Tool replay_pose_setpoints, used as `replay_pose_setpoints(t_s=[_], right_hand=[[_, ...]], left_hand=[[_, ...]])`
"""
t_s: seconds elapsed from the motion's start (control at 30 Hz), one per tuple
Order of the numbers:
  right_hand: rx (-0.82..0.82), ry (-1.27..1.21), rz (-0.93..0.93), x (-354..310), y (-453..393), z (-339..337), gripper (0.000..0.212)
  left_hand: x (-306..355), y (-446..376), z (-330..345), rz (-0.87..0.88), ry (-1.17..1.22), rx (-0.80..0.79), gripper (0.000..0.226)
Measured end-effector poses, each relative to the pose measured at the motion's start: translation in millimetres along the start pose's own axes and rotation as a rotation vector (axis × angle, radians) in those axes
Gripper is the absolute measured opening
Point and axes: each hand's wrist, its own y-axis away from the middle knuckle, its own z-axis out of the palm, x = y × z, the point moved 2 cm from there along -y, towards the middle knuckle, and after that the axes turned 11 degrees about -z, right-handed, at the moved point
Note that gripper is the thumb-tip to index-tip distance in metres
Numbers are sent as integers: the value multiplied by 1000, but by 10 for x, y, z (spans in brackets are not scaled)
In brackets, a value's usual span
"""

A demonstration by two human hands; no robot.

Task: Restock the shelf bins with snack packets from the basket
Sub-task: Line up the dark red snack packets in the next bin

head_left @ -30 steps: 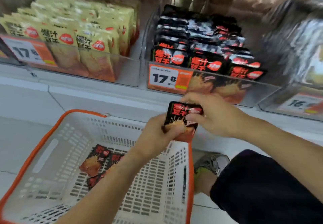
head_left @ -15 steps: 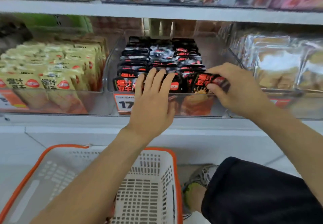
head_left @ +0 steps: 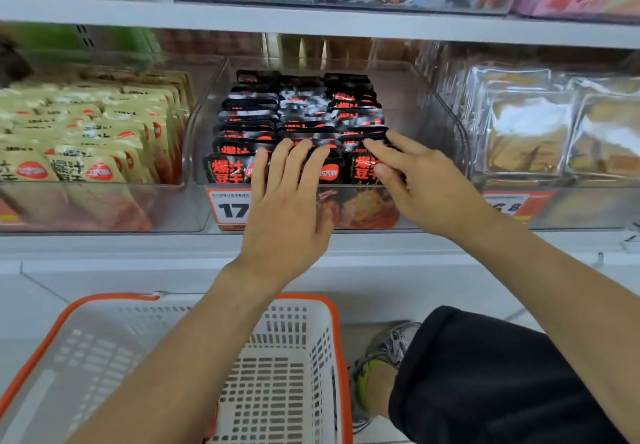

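Right now both hands work at the front of the clear middle bin (head_left: 446, 125), where black snack packets (head_left: 301, 111) stand in three rows. The left hand (head_left: 287, 208) lies flat with fingers straight and spread, pressing the front packets of the middle row back. The right hand (head_left: 419, 184) pinches the top edge of the front packet (head_left: 363, 166) in the right-hand row, thumb against the first fingers, apparently seating it.

The likeliest slip, I judge, is that this packet tips forward over the low front wall once the pinch lets go, because the rows look tightly packed and would spring back when the left hand lifts. Pushing too hard could also topple the rear packets or crumple the foil.

To the left, another clear bin (head_left: 194, 201) holds yellow packets (head_left: 90, 139); to the right, a third bin (head_left: 588, 208) holds clear-wrapped snacks (head_left: 526, 125). Below, the white basket (head_left: 194, 300) with an orange rim sits on the floor; the arms hide much of its inside, so I cannot tell what remains.
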Motion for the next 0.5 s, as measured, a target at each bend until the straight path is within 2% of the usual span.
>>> replay_pose_setpoints(t_s=[0.13,0.23,0.27,0.33,0.4,0.43,0.5], right_hand=[[-46,-63,26,9,-21,-48,43],[-91,-80,43,-30,14,-86,56],[-46,-57,34,-79,39,-96,60],[225,-15,-90,-278,100,-140,53],[473,-90,-251,-560,185,-89,33],[487,-129,-339,-711,238,28,26],[332,-230,-466,-1008,331,416,22]], left_hand=[[-8,-14,-5,1,5,-23,72],[9,-33,-51,6,76,-25,68],[18,-27,-82,15,137,1,65],[4,57,-193,52,302,129,50],[-130,273,-268,70,421,291,32],[-261,433,-254,37,448,307,25],[-646,787,-107,-114,467,210,17]])
